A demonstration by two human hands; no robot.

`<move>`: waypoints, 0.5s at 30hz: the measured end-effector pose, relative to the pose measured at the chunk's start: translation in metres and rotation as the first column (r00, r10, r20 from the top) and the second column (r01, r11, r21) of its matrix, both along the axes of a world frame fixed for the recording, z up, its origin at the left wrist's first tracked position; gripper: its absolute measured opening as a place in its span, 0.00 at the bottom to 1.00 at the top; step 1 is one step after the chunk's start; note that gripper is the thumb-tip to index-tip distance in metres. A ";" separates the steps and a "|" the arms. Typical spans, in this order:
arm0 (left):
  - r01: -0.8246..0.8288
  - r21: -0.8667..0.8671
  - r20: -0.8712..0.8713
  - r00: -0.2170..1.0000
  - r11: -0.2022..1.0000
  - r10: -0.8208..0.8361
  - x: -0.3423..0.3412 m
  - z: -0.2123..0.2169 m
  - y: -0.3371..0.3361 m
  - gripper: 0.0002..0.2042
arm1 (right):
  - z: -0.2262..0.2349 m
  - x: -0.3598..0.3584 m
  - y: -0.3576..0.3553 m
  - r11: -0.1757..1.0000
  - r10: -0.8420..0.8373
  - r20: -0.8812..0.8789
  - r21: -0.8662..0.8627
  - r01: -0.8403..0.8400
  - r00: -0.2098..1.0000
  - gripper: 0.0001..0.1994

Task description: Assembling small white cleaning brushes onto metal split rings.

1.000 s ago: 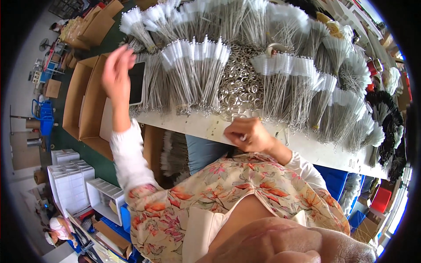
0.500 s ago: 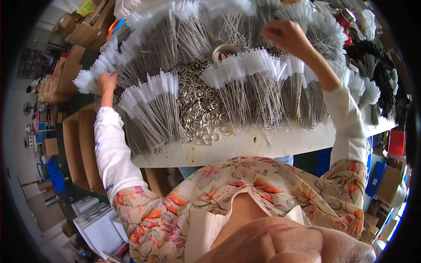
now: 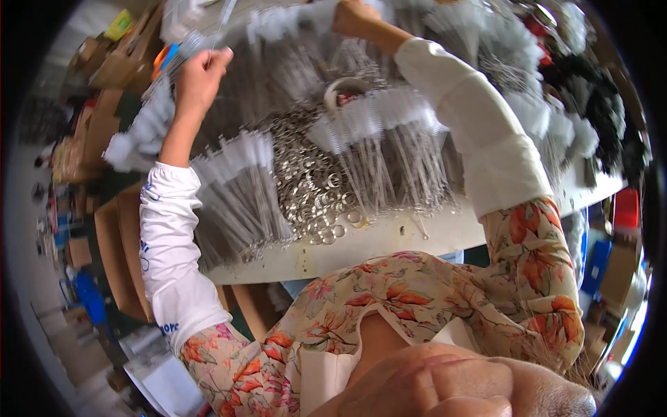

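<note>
My left hand (image 3: 199, 80) is raised over the far left of the table, thumb and fingers pinched together; what they hold, if anything, I cannot make out. Near it lie bundles of thin wire brushes (image 3: 240, 163) with white bristle heads and looped wire ends. My right hand (image 3: 358, 17) reaches to the far middle, fingers curled beside white bristle heads, and its grip is blurred. Between the front bundles spreads a heap of metal rings (image 3: 306, 184). More brushes (image 3: 379, 132) lie right of the rings.
A roll of tape (image 3: 340, 90) sits behind the rings. Black-bristled brushes (image 3: 608, 115) are at the far right. The white table's (image 3: 389, 233) front edge runs close to my body. An open cardboard box (image 3: 118, 257) stands at the left, below the table.
My left hand has lifted away from the left brush bundles, moving farther out and slightly right. My right hand has swung left and farther across the table.
</note>
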State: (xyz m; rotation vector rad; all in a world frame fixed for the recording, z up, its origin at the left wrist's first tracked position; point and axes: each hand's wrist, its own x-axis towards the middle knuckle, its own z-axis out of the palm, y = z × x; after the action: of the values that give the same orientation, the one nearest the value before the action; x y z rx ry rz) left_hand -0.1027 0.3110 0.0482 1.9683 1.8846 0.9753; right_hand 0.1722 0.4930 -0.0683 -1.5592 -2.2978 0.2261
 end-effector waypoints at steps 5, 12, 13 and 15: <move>0.031 -0.098 -0.324 0.944 0.995 -0.061 -0.022 -0.065 0.009 0.14 | 0.098 0.005 -0.057 0.962 -0.056 -0.682 -0.233 -0.143 0.729 0.09; 0.084 -0.150 -0.037 0.995 0.985 -0.091 -0.015 -0.068 0.018 0.09 | 0.123 0.248 -0.071 0.802 -0.525 -0.116 0.265 0.536 0.843 0.12; 0.032 -0.175 -0.057 0.997 0.984 -0.043 -0.019 -0.066 0.014 0.08 | 0.124 0.248 -0.095 0.778 -0.591 -0.116 0.183 0.602 0.799 0.11; 0.020 -0.170 -0.054 0.998 0.985 -0.030 -0.007 -0.058 0.010 0.08 | 0.102 0.283 -0.086 0.762 -0.620 -0.052 0.198 0.617 0.783 0.10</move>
State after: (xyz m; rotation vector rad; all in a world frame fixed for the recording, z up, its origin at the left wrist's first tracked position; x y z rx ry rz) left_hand -0.1100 0.3206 -0.0094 1.9334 1.8985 0.7333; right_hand 0.4557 0.4066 0.0332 -2.0969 -1.6129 -0.1947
